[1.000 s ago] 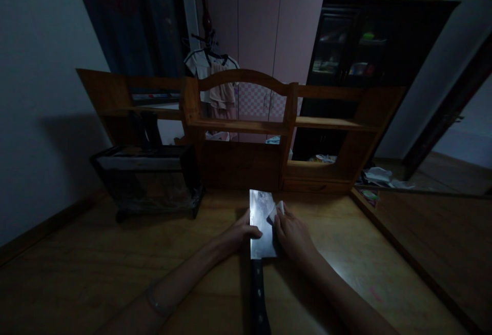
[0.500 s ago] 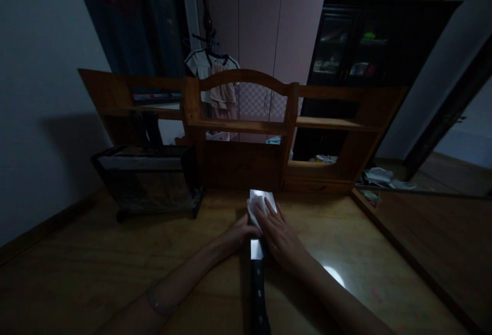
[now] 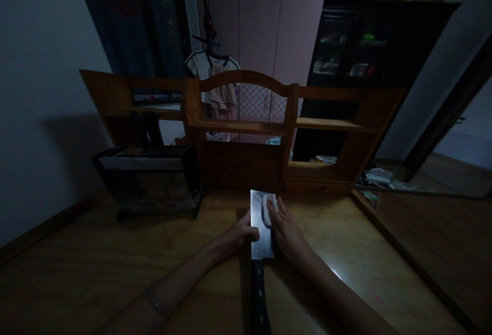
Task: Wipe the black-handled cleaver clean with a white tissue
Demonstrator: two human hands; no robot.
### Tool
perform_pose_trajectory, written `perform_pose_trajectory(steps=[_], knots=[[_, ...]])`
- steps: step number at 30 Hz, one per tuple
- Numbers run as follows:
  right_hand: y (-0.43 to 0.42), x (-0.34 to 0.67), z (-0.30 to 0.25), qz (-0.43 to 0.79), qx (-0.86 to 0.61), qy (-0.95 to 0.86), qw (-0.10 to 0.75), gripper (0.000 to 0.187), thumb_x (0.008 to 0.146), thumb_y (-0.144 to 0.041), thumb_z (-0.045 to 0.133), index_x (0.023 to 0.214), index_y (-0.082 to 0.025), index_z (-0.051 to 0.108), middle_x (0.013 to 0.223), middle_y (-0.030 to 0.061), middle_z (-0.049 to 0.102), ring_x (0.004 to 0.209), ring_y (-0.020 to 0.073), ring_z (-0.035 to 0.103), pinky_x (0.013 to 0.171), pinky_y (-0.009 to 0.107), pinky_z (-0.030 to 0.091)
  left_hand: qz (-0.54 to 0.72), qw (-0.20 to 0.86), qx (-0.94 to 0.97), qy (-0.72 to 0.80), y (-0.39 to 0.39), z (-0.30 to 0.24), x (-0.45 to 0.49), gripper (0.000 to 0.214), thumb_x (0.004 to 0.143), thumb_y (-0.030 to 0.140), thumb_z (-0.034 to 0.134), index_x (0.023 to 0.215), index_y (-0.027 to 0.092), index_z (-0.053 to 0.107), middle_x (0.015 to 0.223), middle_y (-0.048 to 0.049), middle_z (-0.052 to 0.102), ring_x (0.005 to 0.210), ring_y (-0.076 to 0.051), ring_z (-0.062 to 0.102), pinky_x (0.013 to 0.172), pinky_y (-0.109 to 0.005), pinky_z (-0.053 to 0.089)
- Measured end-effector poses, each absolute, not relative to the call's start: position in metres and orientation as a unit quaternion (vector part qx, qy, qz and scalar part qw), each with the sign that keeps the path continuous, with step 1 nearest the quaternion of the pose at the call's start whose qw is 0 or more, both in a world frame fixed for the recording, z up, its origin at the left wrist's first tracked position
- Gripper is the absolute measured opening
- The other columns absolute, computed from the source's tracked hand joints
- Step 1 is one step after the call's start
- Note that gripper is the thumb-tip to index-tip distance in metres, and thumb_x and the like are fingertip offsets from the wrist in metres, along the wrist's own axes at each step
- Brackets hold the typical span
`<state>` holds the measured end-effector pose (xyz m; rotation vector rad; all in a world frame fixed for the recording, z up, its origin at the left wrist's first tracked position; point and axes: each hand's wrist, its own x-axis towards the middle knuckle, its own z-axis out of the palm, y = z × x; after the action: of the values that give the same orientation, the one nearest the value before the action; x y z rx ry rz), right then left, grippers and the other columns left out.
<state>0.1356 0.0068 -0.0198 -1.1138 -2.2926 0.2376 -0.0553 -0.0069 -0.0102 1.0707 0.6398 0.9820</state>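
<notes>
A cleaver lies flat on the wooden table [image 3: 115, 273], its wide steel blade [image 3: 258, 232] pointing away from me and its black handle [image 3: 258, 294] toward me. My left hand [image 3: 240, 235] rests at the blade's left edge with the thumb pressed on the steel. My right hand [image 3: 286, 230] lies over the blade's right side, fingers stretched flat and pressing a small white folded tissue [image 3: 266, 205] onto the far part of the blade.
A wooden shelf unit [image 3: 246, 135] stands at the table's far edge. Left of it sits a dark glass tank [image 3: 148, 178]. A second table surface [image 3: 442, 242] adjoins on the right. Beyond are a pink wardrobe [image 3: 261, 32] and a dark cabinet [image 3: 365, 53].
My right hand has swept the white tissue across the far end of the blade, left and then back toward the right. The left hand and cleaver have stayed put.
</notes>
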Motion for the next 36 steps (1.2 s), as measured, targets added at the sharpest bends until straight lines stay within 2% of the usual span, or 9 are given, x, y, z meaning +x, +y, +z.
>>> perform_pose_trajectory(steps=[2, 5, 9, 12, 17, 21, 28, 36], knots=[[0.011, 0.138, -0.027, 0.102, -0.420, -0.849, 0.305, 0.069, 0.087, -0.004, 0.033, 0.153, -0.018, 0.022, 0.159, 0.0087, 0.023, 0.148, 0.0246, -0.001, 0.116, 0.054, 0.024, 0.441, 0.699, 0.481, 0.293, -0.006, -0.011, -0.055, 0.082, 0.055, 0.001, 0.055, 0.134, 0.023, 0.046, 0.094, -0.0020, 0.060, 0.080, -0.016, 0.055, 0.072, -0.027, 0.044], [0.013, 0.140, -0.032, 0.092, -0.423, -0.836, 0.338, 0.069, 0.088, -0.005, 0.033, 0.154, -0.021, 0.020, 0.158, 0.0070, 0.025, 0.148, 0.0237, -0.001, 0.116, 0.054, 0.025, 0.444, 0.699, 0.483, 0.285, -0.006, -0.012, -0.055, 0.084, 0.054, 0.001, 0.053, 0.134, 0.024, 0.046, 0.095, -0.0023, 0.059, 0.080, -0.016, 0.056, 0.069, -0.026, 0.043], [0.009, 0.141, -0.020, 0.040, -0.433, -0.821, 0.370, 0.068, 0.091, -0.008, 0.034, 0.154, -0.025, 0.017, 0.160, 0.0041, 0.020, 0.148, 0.0247, -0.001, 0.117, 0.059, 0.018, 0.448, 0.697, 0.492, 0.268, -0.007, -0.012, -0.055, 0.087, 0.055, 0.002, 0.052, 0.138, 0.026, 0.042, 0.101, -0.0033, 0.059, 0.082, -0.018, 0.057, 0.064, -0.025, 0.043], [0.001, 0.137, -0.005, 0.045, -0.409, -0.827, 0.384, 0.062, 0.096, -0.013, 0.032, 0.154, -0.027, 0.015, 0.160, 0.0024, 0.019, 0.149, 0.0214, 0.003, 0.118, 0.055, 0.018, 0.446, 0.695, 0.488, 0.283, -0.005, -0.015, -0.055, 0.087, 0.055, 0.001, 0.052, 0.137, 0.025, 0.042, 0.097, -0.0025, 0.059, 0.079, -0.016, 0.055, 0.058, -0.022, 0.040], [-0.014, 0.129, 0.014, 0.088, -0.323, -0.896, 0.293, 0.055, 0.101, -0.023, 0.033, 0.154, -0.027, 0.016, 0.160, 0.0012, 0.019, 0.149, 0.0196, 0.005, 0.120, 0.050, 0.016, 0.443, 0.704, 0.455, 0.318, -0.001, -0.020, -0.057, 0.077, 0.056, 0.003, 0.057, 0.130, 0.021, 0.047, 0.085, 0.0002, 0.058, 0.070, -0.012, 0.052, 0.058, -0.020, 0.037], [-0.020, 0.126, 0.020, 0.094, -0.305, -0.920, 0.229, 0.052, 0.103, -0.028, 0.030, 0.154, -0.028, 0.017, 0.160, -0.0002, 0.020, 0.149, 0.0193, 0.006, 0.120, 0.050, 0.013, 0.420, 0.733, 0.437, 0.309, -0.004, -0.016, -0.058, 0.074, 0.055, 0.003, 0.060, 0.126, 0.018, 0.050, 0.086, -0.0015, 0.061, 0.075, -0.014, 0.056, 0.065, -0.022, 0.041], [-0.013, 0.128, 0.013, 0.067, -0.351, -0.903, 0.238, 0.055, 0.102, -0.024, 0.031, 0.154, -0.029, 0.015, 0.159, 0.0012, 0.023, 0.148, 0.0221, 0.007, 0.119, 0.054, 0.015, 0.432, 0.725, 0.463, 0.270, -0.003, -0.013, -0.060, 0.090, 0.053, -0.001, 0.056, 0.137, 0.025, 0.041, 0.099, -0.0021, 0.060, 0.080, -0.014, 0.056, 0.059, -0.020, 0.038], [-0.001, 0.132, -0.002, 0.041, -0.401, -0.878, 0.257, 0.053, 0.098, -0.021, 0.034, 0.151, -0.021, 0.030, 0.157, 0.0078, 0.027, 0.147, 0.0239, 0.014, 0.118, 0.052, 0.023, 0.424, 0.727, 0.474, 0.260, -0.008, -0.004, -0.058, 0.099, 0.051, -0.001, 0.051, 0.144, 0.029, 0.034, 0.109, -0.0041, 0.060, 0.085, -0.017, 0.057, 0.070, -0.026, 0.045]])
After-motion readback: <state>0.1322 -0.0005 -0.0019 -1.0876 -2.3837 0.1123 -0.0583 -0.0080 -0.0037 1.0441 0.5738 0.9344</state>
